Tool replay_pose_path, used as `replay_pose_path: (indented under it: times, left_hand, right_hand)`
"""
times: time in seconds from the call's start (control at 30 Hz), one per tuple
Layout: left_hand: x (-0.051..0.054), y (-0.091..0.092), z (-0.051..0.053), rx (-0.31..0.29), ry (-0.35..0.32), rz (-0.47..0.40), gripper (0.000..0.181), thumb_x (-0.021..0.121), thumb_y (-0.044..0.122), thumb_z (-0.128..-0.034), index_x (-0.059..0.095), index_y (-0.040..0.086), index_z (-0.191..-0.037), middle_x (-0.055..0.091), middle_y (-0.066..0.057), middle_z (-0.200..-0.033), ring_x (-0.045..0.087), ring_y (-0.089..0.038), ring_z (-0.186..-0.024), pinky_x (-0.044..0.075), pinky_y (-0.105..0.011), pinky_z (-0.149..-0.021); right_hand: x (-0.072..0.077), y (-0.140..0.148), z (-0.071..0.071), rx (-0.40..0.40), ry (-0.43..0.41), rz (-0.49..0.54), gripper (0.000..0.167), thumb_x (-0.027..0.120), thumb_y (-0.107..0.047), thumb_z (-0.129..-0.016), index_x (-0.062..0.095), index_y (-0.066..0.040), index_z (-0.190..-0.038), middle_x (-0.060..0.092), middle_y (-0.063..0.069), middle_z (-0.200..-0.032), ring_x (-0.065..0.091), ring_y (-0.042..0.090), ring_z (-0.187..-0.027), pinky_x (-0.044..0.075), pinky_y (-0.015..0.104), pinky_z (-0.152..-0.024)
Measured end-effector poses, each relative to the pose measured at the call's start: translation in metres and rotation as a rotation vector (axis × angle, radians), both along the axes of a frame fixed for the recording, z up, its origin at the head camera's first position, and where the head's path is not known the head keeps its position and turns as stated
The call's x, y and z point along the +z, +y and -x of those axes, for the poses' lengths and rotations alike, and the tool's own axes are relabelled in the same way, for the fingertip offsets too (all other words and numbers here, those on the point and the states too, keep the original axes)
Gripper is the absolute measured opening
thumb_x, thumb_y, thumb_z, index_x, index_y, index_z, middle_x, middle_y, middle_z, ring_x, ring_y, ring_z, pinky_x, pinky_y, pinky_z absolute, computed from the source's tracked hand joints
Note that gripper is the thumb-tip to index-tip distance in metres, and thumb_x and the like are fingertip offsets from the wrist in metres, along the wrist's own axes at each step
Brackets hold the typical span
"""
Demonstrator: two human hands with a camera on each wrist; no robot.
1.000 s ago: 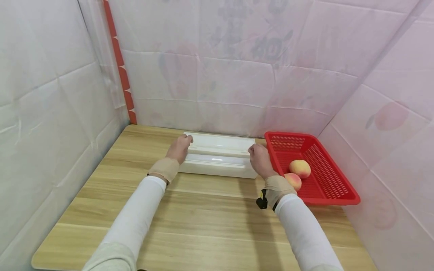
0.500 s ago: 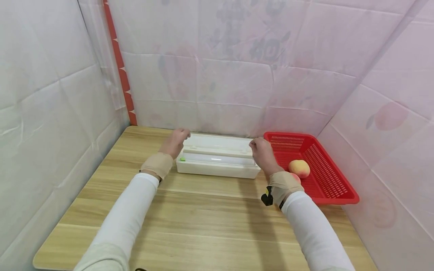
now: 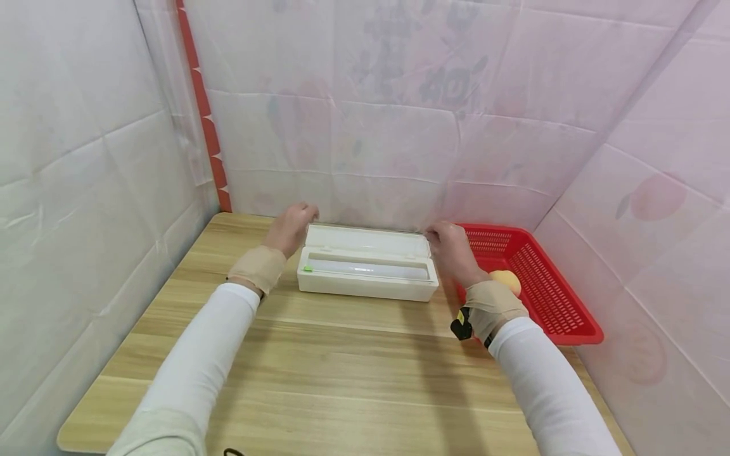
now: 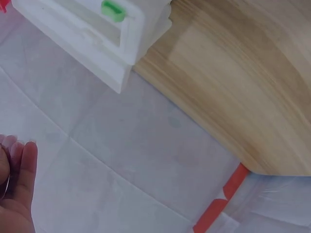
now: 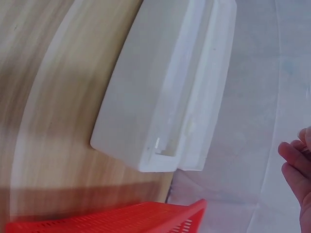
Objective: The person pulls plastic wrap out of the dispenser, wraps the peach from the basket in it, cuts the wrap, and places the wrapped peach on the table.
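A long white box stands on the table with its lid tilted back, showing a pale roll and a green piece at its left end. Above the lid's left corner is my left hand. In the left wrist view, the left hand's thumb and fingers are bent towards each other, clear of the box. My right hand hovers by the lid's right corner, thumb and fingertips close together, away from the box. Whether either hand pinches clear film cannot be told.
On the right a red basket holds a peach, partly hidden by the right wrist. Pale sheeting hangs directly behind the table, with more on both sides. A dark loop lies at the near edge.
Both hands have risen from the box towards the back sheeting and moved slightly apart. More of the box's slot, roll and green piece now shows.
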State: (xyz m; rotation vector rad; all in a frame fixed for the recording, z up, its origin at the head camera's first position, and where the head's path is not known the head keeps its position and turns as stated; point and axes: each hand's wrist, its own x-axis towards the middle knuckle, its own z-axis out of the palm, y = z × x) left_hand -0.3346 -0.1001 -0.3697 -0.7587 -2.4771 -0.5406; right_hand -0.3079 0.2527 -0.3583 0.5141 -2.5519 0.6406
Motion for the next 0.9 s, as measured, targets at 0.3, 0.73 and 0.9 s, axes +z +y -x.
replay_pose_path:
  times: [0.3,0.73,0.9]
  left_hand:
    - [0.019,0.0,0.001,0.032,0.0,0.018,0.036,0.054,-0.023,-0.0845,0.065,0.001,-0.108,0.07,-0.017,-0.103,0.067,-0.033,-0.097,0.057,-0.041,-0.081]
    - [0.044,-0.003,0.003,0.016,0.034,-0.014,0.042,0.053,-0.026,-0.0807,0.065,0.001,-0.11,0.07,-0.018,-0.104,0.066,-0.034,-0.099,0.056,-0.042,-0.084]
    - [0.054,-0.003,0.006,0.017,0.058,-0.024,0.041,0.05,-0.028,-0.0804,0.066,-0.001,-0.107,0.07,-0.02,-0.103,0.066,-0.035,-0.098,0.056,-0.043,-0.084]
  right_hand:
    - [0.022,0.001,-0.003,0.036,0.028,-0.009,0.011,0.061,0.006,-0.091,0.072,0.007,-0.093,0.072,0.022,-0.088,0.067,0.038,-0.081,0.056,0.051,-0.078]
    - [0.051,0.004,-0.002,0.04,0.059,-0.019,0.012,0.064,0.003,-0.092,0.073,0.008,-0.097,0.073,0.023,-0.091,0.068,0.035,-0.081,0.058,0.05,-0.077]
    - [0.061,0.004,-0.002,0.04,0.055,-0.025,0.013,0.063,0.002,-0.092,0.072,0.007,-0.1,0.073,0.023,-0.093,0.068,0.034,-0.081,0.058,0.05,-0.078]
